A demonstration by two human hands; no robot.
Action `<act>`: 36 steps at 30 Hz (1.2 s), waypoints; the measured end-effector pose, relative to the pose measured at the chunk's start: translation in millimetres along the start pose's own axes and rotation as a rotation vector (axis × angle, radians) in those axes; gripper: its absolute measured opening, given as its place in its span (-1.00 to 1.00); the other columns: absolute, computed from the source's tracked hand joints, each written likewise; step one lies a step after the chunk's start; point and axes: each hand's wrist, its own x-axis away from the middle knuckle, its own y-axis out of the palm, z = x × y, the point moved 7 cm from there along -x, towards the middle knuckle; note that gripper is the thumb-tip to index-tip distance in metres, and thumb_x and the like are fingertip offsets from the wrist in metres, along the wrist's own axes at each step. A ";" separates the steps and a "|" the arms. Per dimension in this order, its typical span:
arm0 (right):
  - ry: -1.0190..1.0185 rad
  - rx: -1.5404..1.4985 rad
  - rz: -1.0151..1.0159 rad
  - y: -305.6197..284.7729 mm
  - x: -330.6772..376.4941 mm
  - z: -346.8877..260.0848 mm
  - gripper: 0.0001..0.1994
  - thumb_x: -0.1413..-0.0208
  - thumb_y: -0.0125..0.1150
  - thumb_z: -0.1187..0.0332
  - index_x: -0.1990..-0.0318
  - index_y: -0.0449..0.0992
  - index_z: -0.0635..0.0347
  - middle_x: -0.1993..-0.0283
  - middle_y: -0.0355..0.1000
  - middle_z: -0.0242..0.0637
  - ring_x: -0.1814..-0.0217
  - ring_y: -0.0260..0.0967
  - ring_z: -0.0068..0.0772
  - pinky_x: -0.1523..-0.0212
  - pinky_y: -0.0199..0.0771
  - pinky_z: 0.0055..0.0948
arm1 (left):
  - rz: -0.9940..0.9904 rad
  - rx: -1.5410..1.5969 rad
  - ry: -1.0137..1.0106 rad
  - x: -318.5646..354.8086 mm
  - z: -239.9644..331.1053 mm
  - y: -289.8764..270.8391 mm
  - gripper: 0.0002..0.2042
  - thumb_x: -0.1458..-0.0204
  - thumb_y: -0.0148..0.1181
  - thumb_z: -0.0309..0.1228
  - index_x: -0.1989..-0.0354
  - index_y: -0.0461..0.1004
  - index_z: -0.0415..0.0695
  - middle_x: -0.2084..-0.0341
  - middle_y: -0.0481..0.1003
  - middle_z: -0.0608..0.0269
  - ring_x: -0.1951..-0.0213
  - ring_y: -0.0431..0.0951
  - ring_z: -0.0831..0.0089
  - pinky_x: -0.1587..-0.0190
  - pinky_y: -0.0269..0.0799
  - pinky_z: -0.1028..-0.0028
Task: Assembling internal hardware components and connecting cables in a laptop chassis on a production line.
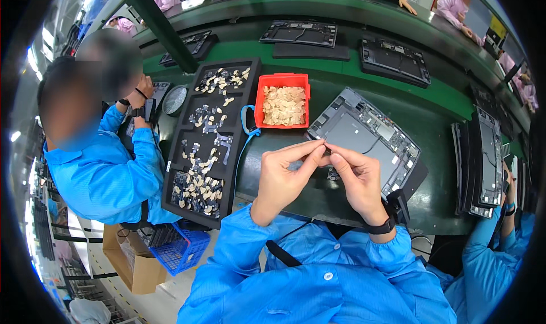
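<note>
My left hand point(289, 175) and my right hand point(360, 182) meet fingertip to fingertip over the near edge of the bench. Both are closed in a pinch around a tiny dark piece, too small to name. Just beyond them lies an opened laptop chassis point(355, 128), set at a slant, with its circuit board and inner parts bare. Part of its near side is hidden by my right hand. A small dark component point(333, 175) shows below my fingers, between the hands.
Left of my hands stand a red bin point(309, 102) of cream-coloured pieces and a black compartment tray point(170, 190) of small parts, with a blue cord point(243, 147) between them. Laptop chassis point(395, 62) line the back. A co-worker point(114, 170) sits at left, another point(489, 250) at right.
</note>
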 end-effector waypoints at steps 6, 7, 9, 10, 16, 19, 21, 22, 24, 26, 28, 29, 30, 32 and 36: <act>0.293 -0.052 0.031 -1.5 -12.7 -2.0 -0.70 -0.40 0.13 0.36 -0.17 0.55 0.31 0.16 0.65 -0.18 0.41 0.54 -0.63 0.49 0.44 -0.68 | 0.120 -0.500 0.296 -29.0 24.5 -15.9 -0.85 -0.08 0.31 -0.58 0.18 0.61 -0.33 0.39 0.65 -0.08 0.36 0.70 0.01 0.32 0.56 0.30; 0.246 -0.084 0.012 -5.6 -19.8 3.8 -0.69 -0.40 0.14 0.32 -0.17 0.54 0.30 0.22 0.65 -0.20 0.63 0.37 -0.71 0.67 0.24 -0.72 | 0.136 -0.562 0.150 -47.3 8.2 -27.1 -0.85 -0.07 0.31 -0.56 0.19 0.61 -0.29 0.28 0.65 -0.05 0.28 0.68 -0.06 0.30 0.54 0.24; 0.232 0.023 0.048 -18.2 -31.6 10.7 -0.71 -0.39 0.13 0.37 -0.16 0.54 0.31 0.29 0.63 -0.22 0.62 0.31 -0.71 0.64 0.30 -0.70 | 0.378 -0.582 0.367 -62.8 14.8 -36.6 -0.85 -0.07 0.33 -0.53 0.19 0.67 -0.23 0.20 0.65 0.06 0.19 0.67 0.15 0.14 0.52 0.26; 0.227 0.028 0.049 -20.9 -32.6 13.4 -0.71 -0.39 0.13 0.37 -0.16 0.54 0.31 0.29 0.63 -0.22 0.62 0.31 -0.71 0.64 0.30 -0.70 | 0.381 -0.578 0.372 -60.4 13.6 -36.4 -0.85 -0.07 0.33 -0.53 0.19 0.67 -0.23 0.20 0.65 0.06 0.19 0.67 0.15 0.14 0.52 0.26; 0.313 0.217 -0.128 -23.1 -24.0 7.7 -0.79 -0.37 0.10 0.48 -0.03 0.59 0.36 0.39 0.56 -0.32 0.47 0.39 -0.70 0.57 0.36 -0.66 | -0.148 -0.743 0.583 -22.1 31.5 17.2 -0.76 0.03 0.42 -0.38 0.14 0.71 -0.01 0.09 0.64 0.33 0.09 0.57 0.31 0.02 0.38 0.29; 0.239 0.408 -0.255 -16.4 -22.2 -5.2 -0.82 -0.35 0.09 0.49 0.08 0.60 0.37 0.42 0.53 -0.36 0.44 0.44 -0.65 0.45 0.41 -0.56 | -0.240 -0.631 0.610 -22.4 17.9 24.4 -0.76 0.03 0.42 -0.35 0.15 0.71 -0.03 0.09 0.65 0.32 0.06 0.60 0.34 0.07 0.40 0.31; 0.221 0.426 -0.274 -16.2 -22.2 -10.1 -0.83 -0.34 0.09 0.49 0.10 0.60 0.37 0.44 0.52 -0.37 0.45 0.43 -0.65 0.43 0.41 -0.56 | -0.269 -0.580 0.647 -21.8 17.3 24.2 -0.74 0.07 0.43 -0.41 0.14 0.71 -0.05 0.09 0.67 0.28 0.04 0.64 0.30 0.10 0.45 0.36; 0.203 0.445 -0.293 -15.5 -22.3 -12.4 -0.83 -0.34 0.09 0.49 0.12 0.60 0.38 0.46 0.51 -0.39 0.46 0.43 -0.64 0.42 0.40 -0.55 | -0.267 -0.583 0.646 -21.4 19.0 23.3 -0.74 0.07 0.43 -0.41 0.14 0.71 -0.05 0.09 0.67 0.28 0.04 0.64 0.30 0.10 0.45 0.36; 0.181 0.465 -0.305 -15.9 -24.1 -14.9 -0.84 -0.34 0.10 0.49 0.13 0.60 0.38 0.48 0.50 -0.40 0.47 0.43 -0.64 0.41 0.40 -0.55 | -0.257 -0.692 0.792 -17.5 28.5 26.5 -0.76 0.02 0.40 -0.36 0.17 0.68 -0.14 0.14 0.67 0.28 0.05 0.64 0.33 0.13 0.43 0.34; 0.196 0.417 -0.329 -14.4 -24.3 -15.1 -0.83 -0.33 0.11 0.46 0.12 0.60 0.36 0.49 0.51 -0.39 0.48 0.42 -0.67 0.41 0.41 -0.53 | -0.240 -0.698 0.808 -20.3 31.6 24.2 -0.79 0.01 0.39 -0.43 0.17 0.67 -0.14 0.14 0.67 0.23 0.06 0.66 0.33 0.13 0.44 0.34; 0.165 0.354 -0.262 -18.6 -27.3 -10.9 -0.83 -0.32 0.12 0.48 0.11 0.61 0.36 0.44 0.55 -0.31 0.49 0.45 -0.56 0.40 0.44 -0.49 | -0.138 -0.766 0.774 -31.4 31.3 15.0 -0.82 -0.01 0.34 -0.52 0.19 0.64 -0.17 0.15 0.68 0.17 0.07 0.67 0.30 0.13 0.45 0.31; 0.135 0.288 -0.203 -20.5 -29.4 -9.9 -0.83 -0.30 0.12 0.49 0.10 0.61 0.35 0.40 0.60 -0.24 0.50 0.49 -0.45 0.39 0.46 -0.45 | -0.052 -0.831 0.722 -42.7 27.9 3.9 -0.84 -0.03 0.32 -0.55 0.20 0.62 -0.19 0.15 0.68 0.16 0.07 0.67 0.27 0.14 0.44 0.28; 0.135 0.288 -0.200 -19.4 -31.1 -9.4 -0.83 -0.30 0.12 0.49 0.10 0.61 0.35 0.40 0.60 -0.24 0.50 0.49 -0.45 0.39 0.46 -0.45 | 0.015 -0.777 0.603 -59.7 20.4 -12.4 -0.79 -0.05 0.27 -0.56 0.12 0.61 -0.25 0.12 0.66 0.09 0.05 0.66 0.16 0.12 0.47 0.25; -0.041 0.807 -0.047 -28.5 -40.5 -22.8 -0.78 -0.22 0.11 0.55 0.04 0.61 0.37 0.22 0.64 -0.08 0.37 0.57 -0.11 0.28 0.55 -0.31 | 0.333 -1.037 0.695 -67.4 20.8 -21.4 -0.78 -0.07 0.27 -0.51 0.12 0.59 -0.31 0.22 0.63 -0.02 0.16 0.65 0.04 0.18 0.49 0.21; -0.389 1.052 0.151 -18.3 -36.3 -26.4 -0.66 -0.12 0.12 0.56 -0.07 0.57 0.35 -0.01 0.59 -0.02 -0.06 0.52 0.01 -0.06 0.52 -0.16 | 0.004 -0.495 0.206 -53.9 11.5 11.0 -0.76 -0.14 0.35 -0.29 0.28 0.67 -0.26 0.41 0.65 0.01 0.37 0.69 0.16 0.33 0.50 0.35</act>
